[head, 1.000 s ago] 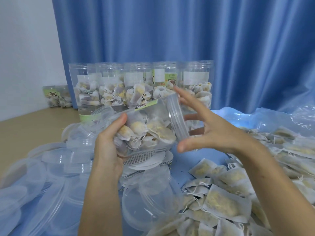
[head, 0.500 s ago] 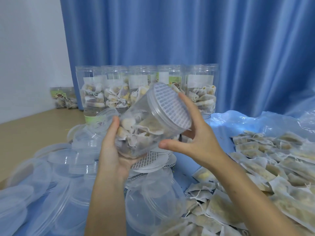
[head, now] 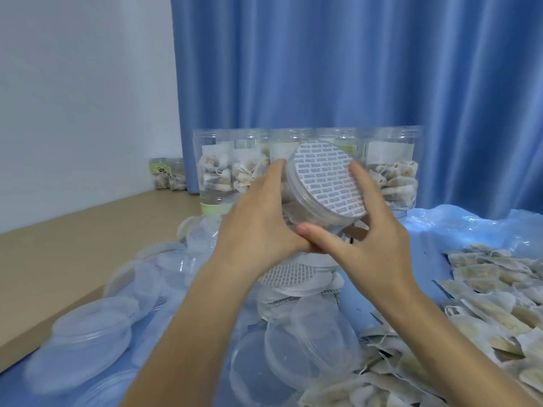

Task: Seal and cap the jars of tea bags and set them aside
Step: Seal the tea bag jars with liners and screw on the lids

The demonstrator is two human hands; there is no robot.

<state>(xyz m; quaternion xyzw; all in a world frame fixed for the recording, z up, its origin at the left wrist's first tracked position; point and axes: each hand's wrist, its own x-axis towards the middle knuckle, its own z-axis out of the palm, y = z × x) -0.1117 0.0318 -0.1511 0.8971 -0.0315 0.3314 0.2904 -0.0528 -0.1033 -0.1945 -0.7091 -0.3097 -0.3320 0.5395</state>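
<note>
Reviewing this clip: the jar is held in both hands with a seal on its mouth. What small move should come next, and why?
Probably press the printed seal disc down flat around the rim. The left hand grips the tilted jar while the right hand cups its mouth, and no cap is on it yet. A clear cap from the pile would follow.

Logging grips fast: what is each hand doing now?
Left hand: holds the jar.
Right hand: fingers curled round the jar's sealed mouth.
</note>
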